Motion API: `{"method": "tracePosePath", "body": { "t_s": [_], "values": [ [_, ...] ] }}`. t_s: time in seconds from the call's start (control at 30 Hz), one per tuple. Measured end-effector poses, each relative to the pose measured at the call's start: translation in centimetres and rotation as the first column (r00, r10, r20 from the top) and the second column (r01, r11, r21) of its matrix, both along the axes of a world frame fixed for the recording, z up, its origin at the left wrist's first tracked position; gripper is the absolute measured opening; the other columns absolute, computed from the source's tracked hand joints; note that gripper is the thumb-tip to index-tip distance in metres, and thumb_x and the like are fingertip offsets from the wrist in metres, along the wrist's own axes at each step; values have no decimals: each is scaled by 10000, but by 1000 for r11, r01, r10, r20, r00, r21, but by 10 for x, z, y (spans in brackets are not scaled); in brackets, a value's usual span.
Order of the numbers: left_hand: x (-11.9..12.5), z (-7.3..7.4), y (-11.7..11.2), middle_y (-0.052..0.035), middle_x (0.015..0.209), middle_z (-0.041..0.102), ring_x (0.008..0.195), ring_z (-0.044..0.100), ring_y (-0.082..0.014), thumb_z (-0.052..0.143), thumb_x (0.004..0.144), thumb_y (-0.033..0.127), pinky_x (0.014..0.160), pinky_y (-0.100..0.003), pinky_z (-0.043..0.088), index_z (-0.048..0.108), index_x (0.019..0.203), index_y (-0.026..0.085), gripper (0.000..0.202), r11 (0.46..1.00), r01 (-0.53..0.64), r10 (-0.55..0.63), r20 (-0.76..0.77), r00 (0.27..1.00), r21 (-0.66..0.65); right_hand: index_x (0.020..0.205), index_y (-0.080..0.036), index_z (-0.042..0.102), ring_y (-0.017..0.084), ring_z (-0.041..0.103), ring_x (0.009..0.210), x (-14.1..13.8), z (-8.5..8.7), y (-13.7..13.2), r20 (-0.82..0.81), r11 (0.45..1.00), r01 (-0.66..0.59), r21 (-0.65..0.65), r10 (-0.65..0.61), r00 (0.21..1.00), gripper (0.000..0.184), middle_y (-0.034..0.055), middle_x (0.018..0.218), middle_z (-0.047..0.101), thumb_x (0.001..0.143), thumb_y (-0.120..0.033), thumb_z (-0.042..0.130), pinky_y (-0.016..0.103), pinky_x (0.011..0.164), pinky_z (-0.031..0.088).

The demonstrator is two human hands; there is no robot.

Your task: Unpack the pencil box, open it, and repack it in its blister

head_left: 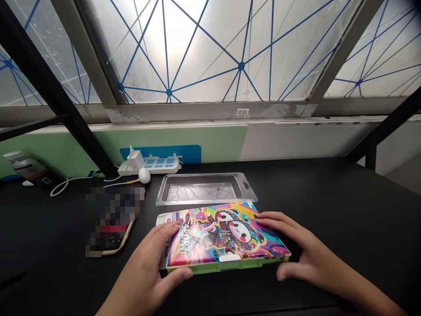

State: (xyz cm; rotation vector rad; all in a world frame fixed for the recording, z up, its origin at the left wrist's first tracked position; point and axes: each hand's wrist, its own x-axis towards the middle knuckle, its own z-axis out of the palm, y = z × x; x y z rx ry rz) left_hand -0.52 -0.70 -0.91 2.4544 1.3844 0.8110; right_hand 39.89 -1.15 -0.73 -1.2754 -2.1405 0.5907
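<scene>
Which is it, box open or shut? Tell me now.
Shut: the box's printed lid lies flat on its green base, no gap showing along the front edge, between the left hand and right hand.

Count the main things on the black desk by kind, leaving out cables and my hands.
Pencil box: 1
Clear plastic tray: 1
Power strip: 1
White charger: 1
White ball: 1
Bottle: 1
Blurred object: 1
Total: 7
</scene>
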Motion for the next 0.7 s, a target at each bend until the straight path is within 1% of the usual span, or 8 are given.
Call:
{"method": "tracePosePath", "body": {
  "t_s": [0.1,0.2,0.33,0.37,0.43,0.57,0.63,0.7],
  "values": [
    [1,0,0,-99,1410,645,1262,645,-334,725,878,497,1019,-455,570,469,1446,306,651,1000,0,0,6,1000,-30,1384,-321,631,350,602,1303,-1,-2,-3,2,999,39,35,-39,999,733,115,1444,613,719,-507,878,444,1078,517],
    [2,-2,1,-120,1461,603,1303,610,-348,771,842,479,1057,-473,542,446,1489,285,750,999,9,-9,6,1000,-54,1316,-309,676,339,655,1223,-2,-4,0,-30,990,126,63,-124,992,630,100,1337,696,749,-532,838,447,1040,538],
    [4,-5,3,-106,1440,623,1360,558,-334,621,965,423,1100,-485,503,560,1406,284,466,995,32,-35,-30,999,-91,1049,-258,750,302,739,897,-10,3,11,-10,960,270,-73,-271,963,446,86,1001,784,890,-648,601,402,772,607],
    [4,-5,4,-101,1428,631,1372,545,-336,599,977,437,1108,-495,492,583,1380,289,430,993,35,-40,-42,998,-115,985,-250,741,291,733,831,-13,7,13,9,951,286,-121,-287,958,458,80,928,780,922,-655,536,391,717,600],
    [6,-4,4,-107,1445,612,1392,521,-341,586,979,480,1122,-516,473,552,1407,283,472,986,10,-17,-39,999,-165,919,-245,708,283,716,784,-21,14,17,38,938,296,-182,-295,955,484,70,866,767,946,-664,468,380,672,580],
    [9,-2,1,-142,1545,503,1415,500,-321,546,996,492,1130,-521,462,314,1562,264,653,969,-79,87,27,996,-233,985,-254,663,284,708,822,-31,23,17,74,918,301,-260,-292,954,477,57,903,758,968,-664,419,369,695,556],
    [9,-3,0,-143,1574,472,1444,464,-332,606,962,487,1151,-538,433,267,1585,272,741,968,-68,74,17,997,-242,1108,-261,635,288,706,854,-33,23,15,115,905,324,-275,-304,946,474,53,923,750,977,-658,410,370,715,546],
    [8,-4,0,-153,1603,435,1473,416,-363,721,879,470,1179,-558,391,279,1588,260,861,971,-39,38,-12,999,-235,1208,-268,599,293,694,873,-33,21,14,184,901,368,-229,-331,925,484,50,915,736,974,-655,426,374,725,534]
  ]
}}
